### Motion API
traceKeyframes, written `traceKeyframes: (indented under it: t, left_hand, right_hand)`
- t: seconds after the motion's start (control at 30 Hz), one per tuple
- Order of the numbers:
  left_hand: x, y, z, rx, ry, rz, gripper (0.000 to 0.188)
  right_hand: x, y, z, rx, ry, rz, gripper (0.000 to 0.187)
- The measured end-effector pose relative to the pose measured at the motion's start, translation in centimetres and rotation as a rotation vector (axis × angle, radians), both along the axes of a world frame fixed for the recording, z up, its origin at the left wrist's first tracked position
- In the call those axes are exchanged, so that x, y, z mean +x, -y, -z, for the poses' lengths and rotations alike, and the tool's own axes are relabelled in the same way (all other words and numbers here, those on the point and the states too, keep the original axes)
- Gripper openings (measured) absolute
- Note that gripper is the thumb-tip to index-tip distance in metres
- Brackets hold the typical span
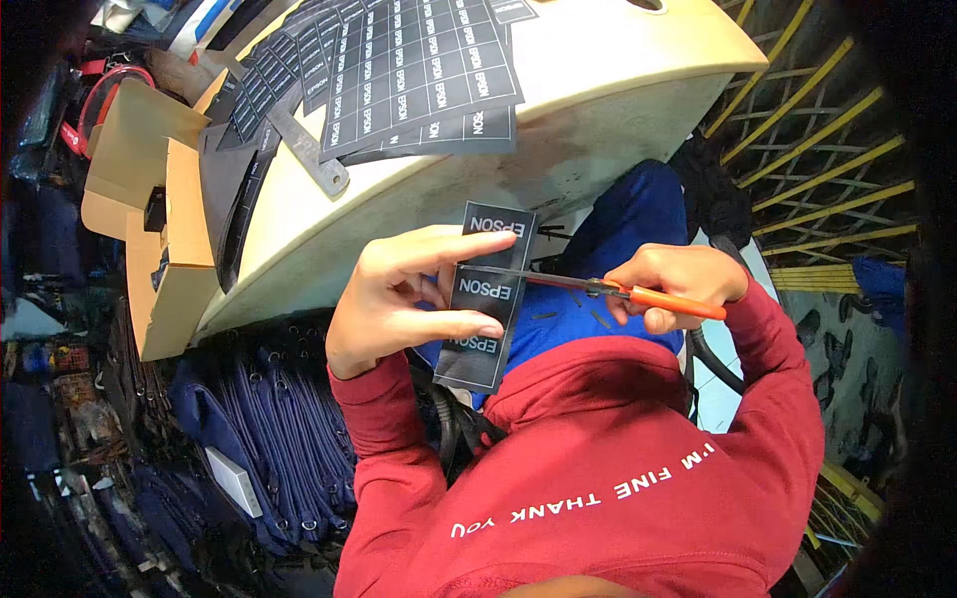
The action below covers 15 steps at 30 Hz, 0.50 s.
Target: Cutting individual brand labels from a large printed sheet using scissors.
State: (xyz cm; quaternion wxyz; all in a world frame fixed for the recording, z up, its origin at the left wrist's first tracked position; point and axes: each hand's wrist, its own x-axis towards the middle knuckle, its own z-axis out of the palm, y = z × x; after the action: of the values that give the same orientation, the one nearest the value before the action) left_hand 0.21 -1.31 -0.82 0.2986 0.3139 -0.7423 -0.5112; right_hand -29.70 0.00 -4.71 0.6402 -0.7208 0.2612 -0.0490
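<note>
The left hand (391, 291) is clamped on a black strip (482, 311); the right hand (673, 279) is closed around orange-handled scissors (673, 301). An open cardboard box (187, 299) holds partly hidden dark items (156, 210).

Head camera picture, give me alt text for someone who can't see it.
A person in red holds a black printed strip in the left hand and orange-handled scissors in the right hand, a blade lying across the strip. Beyond, a pale table bears black printed sheets and a metal ruler, an open cardboard box beside it.
</note>
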Motion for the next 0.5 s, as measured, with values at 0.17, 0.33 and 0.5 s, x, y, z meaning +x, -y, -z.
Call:
traceKeyframes:
  t: [0.17,0.33,0.5]
  left_hand:
    - [-0.13,0.06,0.09,-0.023,-0.004,0.008,0.064]
    - [-0.19,-0.1,-0.14,0.003,0.012,0.001,0.064]
    - [-0.17,0.0,0.08,0.016,-0.016,0.017,0.064]
  right_hand:
    - [-0.06,0.06,0.07,-0.004,0.043,-0.022,0.073]
    - [-0.14,-0.09,0.24,-0.092,-0.029,-0.01,0.065]
    - [-0.09,-0.06,0.37,-0.089,-0.054,-0.007,0.056]
